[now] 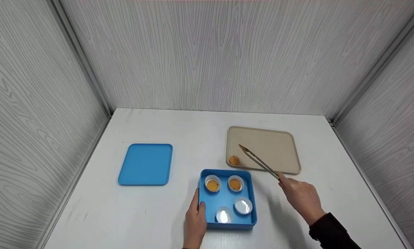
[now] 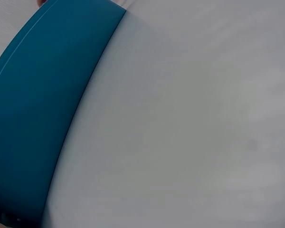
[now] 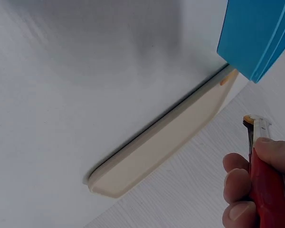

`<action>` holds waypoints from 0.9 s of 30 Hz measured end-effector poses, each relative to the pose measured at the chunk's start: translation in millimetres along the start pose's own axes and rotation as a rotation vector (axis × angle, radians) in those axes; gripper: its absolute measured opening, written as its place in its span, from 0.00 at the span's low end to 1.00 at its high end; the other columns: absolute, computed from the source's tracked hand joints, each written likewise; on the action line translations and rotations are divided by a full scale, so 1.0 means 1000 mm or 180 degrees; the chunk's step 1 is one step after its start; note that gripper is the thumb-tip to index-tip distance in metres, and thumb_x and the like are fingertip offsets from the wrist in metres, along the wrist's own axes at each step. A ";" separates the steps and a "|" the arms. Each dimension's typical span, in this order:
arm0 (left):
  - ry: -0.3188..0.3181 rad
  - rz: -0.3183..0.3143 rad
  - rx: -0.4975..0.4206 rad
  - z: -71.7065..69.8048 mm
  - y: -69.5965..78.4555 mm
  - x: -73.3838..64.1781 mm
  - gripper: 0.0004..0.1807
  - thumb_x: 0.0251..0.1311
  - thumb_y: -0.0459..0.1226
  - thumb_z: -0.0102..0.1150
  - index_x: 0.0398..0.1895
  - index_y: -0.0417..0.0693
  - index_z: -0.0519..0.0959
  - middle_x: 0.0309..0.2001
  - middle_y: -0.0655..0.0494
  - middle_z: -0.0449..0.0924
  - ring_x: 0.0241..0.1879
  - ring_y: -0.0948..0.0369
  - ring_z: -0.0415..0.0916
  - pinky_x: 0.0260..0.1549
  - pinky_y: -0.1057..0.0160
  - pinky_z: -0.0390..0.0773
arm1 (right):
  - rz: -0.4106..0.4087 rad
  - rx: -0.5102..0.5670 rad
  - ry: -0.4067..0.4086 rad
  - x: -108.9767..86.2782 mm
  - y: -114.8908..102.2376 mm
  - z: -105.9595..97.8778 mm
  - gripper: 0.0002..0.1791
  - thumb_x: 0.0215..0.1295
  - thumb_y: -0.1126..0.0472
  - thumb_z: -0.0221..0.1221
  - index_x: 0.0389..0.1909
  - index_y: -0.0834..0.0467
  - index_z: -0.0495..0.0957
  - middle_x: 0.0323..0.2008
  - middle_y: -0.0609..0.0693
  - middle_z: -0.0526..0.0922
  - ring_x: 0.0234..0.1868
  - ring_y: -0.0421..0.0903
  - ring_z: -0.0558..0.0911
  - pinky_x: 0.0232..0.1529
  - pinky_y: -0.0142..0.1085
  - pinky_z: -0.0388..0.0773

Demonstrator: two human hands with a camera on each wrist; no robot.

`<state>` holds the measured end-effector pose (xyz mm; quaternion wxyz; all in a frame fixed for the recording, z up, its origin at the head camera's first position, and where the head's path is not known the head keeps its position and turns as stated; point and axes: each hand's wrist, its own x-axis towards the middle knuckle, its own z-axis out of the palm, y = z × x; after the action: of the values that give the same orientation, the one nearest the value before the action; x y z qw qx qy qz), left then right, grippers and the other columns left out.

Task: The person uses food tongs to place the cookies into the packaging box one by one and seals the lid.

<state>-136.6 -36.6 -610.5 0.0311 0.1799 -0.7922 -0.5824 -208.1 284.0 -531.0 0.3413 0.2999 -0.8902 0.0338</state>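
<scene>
My right hand (image 1: 301, 197) holds a pair of slim tongs (image 1: 261, 163) over the beige tray (image 1: 272, 147). In the right wrist view, the fingers wrap around the red part of the handle (image 3: 270, 194). The tips look brownish, and whether anything sits between them I cannot tell. On the tray's near left corner lies a small round brown cookie (image 1: 234, 160). My left hand (image 1: 195, 221) grips the left wall of a blue box (image 1: 224, 197). Inside, two white paper cups at the back hold cookies (image 1: 212, 185); two cups (image 1: 243, 205) at the front look empty.
A flat blue square lid or tray (image 1: 145, 164) lies to the left on the white table (image 1: 189, 135). Grey wood-grain panels (image 1: 207, 55) enclose the table at the back and both sides. The beige tray stands just behind the blue box.
</scene>
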 end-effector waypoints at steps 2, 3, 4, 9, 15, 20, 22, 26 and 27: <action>-0.0002 -0.0018 -0.0007 0.000 0.000 0.000 0.30 0.77 0.40 0.45 0.80 0.47 0.60 0.78 0.52 0.61 0.77 0.49 0.59 0.72 0.44 0.63 | -0.0057 0.0040 0.0015 -0.003 -0.002 -0.007 0.19 0.56 0.64 0.71 0.50 0.61 0.83 0.22 0.51 0.84 0.15 0.49 0.78 0.10 0.40 0.70; -0.0008 -0.0028 -0.0007 0.000 0.000 0.000 0.30 0.77 0.40 0.45 0.80 0.47 0.60 0.78 0.52 0.61 0.77 0.49 0.58 0.72 0.43 0.63 | -0.0079 0.0058 0.0026 -0.005 -0.003 -0.011 0.16 0.61 0.62 0.68 0.50 0.61 0.84 0.23 0.51 0.85 0.15 0.48 0.79 0.11 0.40 0.71; -0.0023 -0.0047 -0.0007 0.000 0.001 0.000 0.30 0.77 0.40 0.45 0.80 0.47 0.60 0.78 0.51 0.61 0.77 0.48 0.58 0.72 0.43 0.63 | -0.0102 0.0070 0.0031 -0.006 -0.005 -0.014 0.14 0.67 0.60 0.64 0.50 0.60 0.84 0.23 0.51 0.85 0.15 0.48 0.79 0.11 0.40 0.71; -0.0070 -0.0109 -0.0016 0.000 0.002 0.000 0.30 0.78 0.41 0.45 0.81 0.47 0.59 0.79 0.51 0.60 0.77 0.48 0.57 0.72 0.43 0.62 | -0.0196 0.0081 0.0081 -0.013 -0.012 -0.033 0.26 0.84 0.49 0.40 0.50 0.60 0.85 0.26 0.50 0.87 0.17 0.45 0.81 0.12 0.38 0.73; -0.0043 -0.0062 0.0004 -0.001 0.001 0.000 0.30 0.78 0.41 0.45 0.81 0.48 0.59 0.79 0.52 0.60 0.77 0.48 0.57 0.73 0.42 0.62 | -0.0267 0.0156 0.0056 -0.018 -0.022 -0.054 0.27 0.84 0.48 0.40 0.49 0.58 0.85 0.26 0.47 0.87 0.17 0.41 0.81 0.13 0.33 0.73; -0.0029 -0.0039 0.0018 -0.001 0.000 0.000 0.30 0.77 0.41 0.45 0.80 0.49 0.59 0.78 0.52 0.60 0.77 0.48 0.58 0.72 0.42 0.62 | -0.0294 0.0176 -0.0081 -0.020 -0.030 -0.072 0.31 0.85 0.46 0.35 0.49 0.57 0.86 0.25 0.44 0.86 0.16 0.38 0.79 0.13 0.29 0.71; -0.0013 -0.0021 0.0017 -0.001 0.000 0.000 0.30 0.77 0.41 0.45 0.80 0.49 0.60 0.78 0.52 0.61 0.77 0.48 0.58 0.72 0.42 0.63 | -0.0309 0.0181 -0.0138 -0.021 -0.033 -0.079 0.33 0.85 0.44 0.33 0.50 0.57 0.86 0.24 0.43 0.86 0.16 0.37 0.79 0.13 0.29 0.72; 0.0050 0.0031 0.0014 0.000 -0.001 0.000 0.30 0.77 0.41 0.45 0.80 0.49 0.61 0.77 0.53 0.62 0.76 0.49 0.60 0.71 0.42 0.65 | -0.0375 0.0228 -0.0216 -0.021 -0.037 -0.091 0.32 0.84 0.44 0.33 0.50 0.56 0.85 0.23 0.43 0.86 0.14 0.37 0.77 0.12 0.28 0.69; 0.0063 0.0040 0.0017 0.000 -0.002 0.000 0.30 0.77 0.42 0.45 0.80 0.49 0.61 0.77 0.53 0.63 0.76 0.50 0.60 0.71 0.42 0.65 | -0.0398 0.0240 -0.0234 -0.021 -0.037 -0.093 0.32 0.84 0.45 0.33 0.50 0.56 0.85 0.23 0.42 0.86 0.14 0.37 0.76 0.12 0.27 0.69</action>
<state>-136.2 -36.9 -612.1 0.0421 0.1807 -0.7945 -0.5782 -120.4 288.7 -478.4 0.2982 0.3686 -0.8798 0.0349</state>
